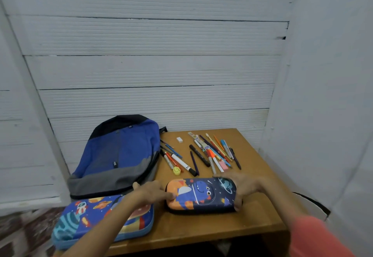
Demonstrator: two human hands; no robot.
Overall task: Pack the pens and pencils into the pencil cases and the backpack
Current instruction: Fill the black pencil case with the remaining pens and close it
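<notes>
A dark blue and orange pencil case (201, 195) with a dinosaur print lies closed near the table's front edge. My right hand (242, 188) grips its right end, fingers curled over the top and thumb at the front. My left hand (153, 194) touches its left end with the fingertips. A larger blue space-print pencil case (90, 214) lies closed at the front left, partly under my left forearm. A blue and grey backpack (119, 155) lies flat at the back left. Several pens and pencils (214, 151) are scattered behind the small case.
A wooden table (252, 222) stands in a corner of white panel walls. A white eraser (179, 140), a pink eraser (223, 165) and a yellow round sharpener (176, 170) lie among the pens. More pens (173, 157) rest beside the backpack.
</notes>
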